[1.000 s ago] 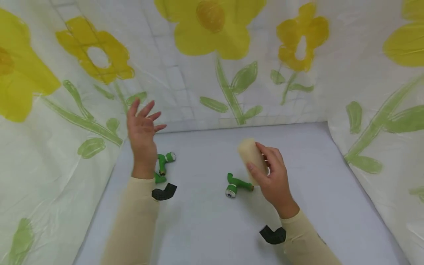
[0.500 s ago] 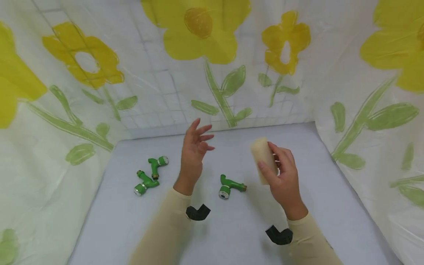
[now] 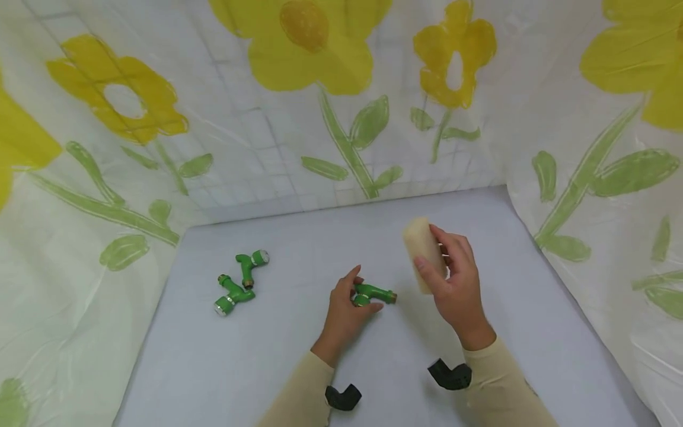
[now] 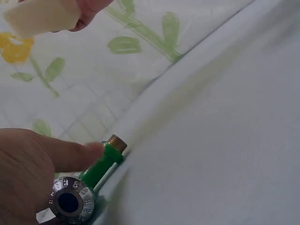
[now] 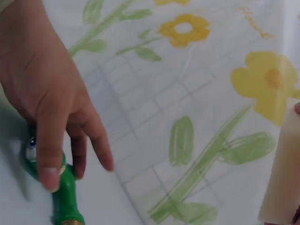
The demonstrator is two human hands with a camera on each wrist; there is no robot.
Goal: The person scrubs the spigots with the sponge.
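Note:
My left hand (image 3: 344,314) is down over a green tap (image 3: 379,293), thumb on the near side and fingers spread on the far side. The left wrist view shows the tap's brass threaded end (image 4: 117,143) and its chrome-ringed knob (image 4: 71,200) beside the thumb. In the right wrist view, the left fingertips (image 5: 107,164) stand apart from the green body. My right hand (image 3: 459,284) grips a cream sponge block (image 3: 424,252) upright above the table, thumb on the near side and fingers on its right side.
Two more green taps lie on the left of the table, one farther back (image 3: 247,268) and one nearer (image 3: 232,295). The pale table (image 3: 256,367) is bordered by a white sheet (image 3: 240,172) with yellow flowers. A black curved piece sits at each wrist.
My left hand swung from the left side to the right, then came down over the middle tap. The right hand keeps hold of the sponge, shifting slightly right in view as the camera turned.

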